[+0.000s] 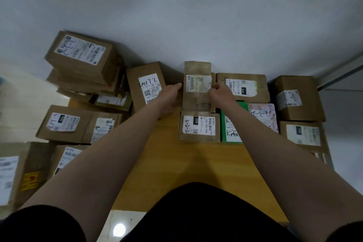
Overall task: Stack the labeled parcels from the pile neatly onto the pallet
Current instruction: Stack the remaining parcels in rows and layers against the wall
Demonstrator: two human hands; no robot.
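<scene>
A: Where is the narrow parcel (196, 101)?
B: Twelve o'clock on the pallet (176, 163); left hand (170, 92) presses flat against its side, right hand (220, 93) grips its edge.
A: Danger?
B: Uneven release may topple it onto neighbouring boxes (199, 126).

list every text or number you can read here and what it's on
"220", "220-220-040": centre-front brown cardboard box
"070", "070-070-A80": rear-right brown cardboard box
"030": left flat brown cardboard box
"122": far-right brown cardboard box
Too blurred: the taped brown cardboard box gripped by the right hand, and everything else.
</scene>
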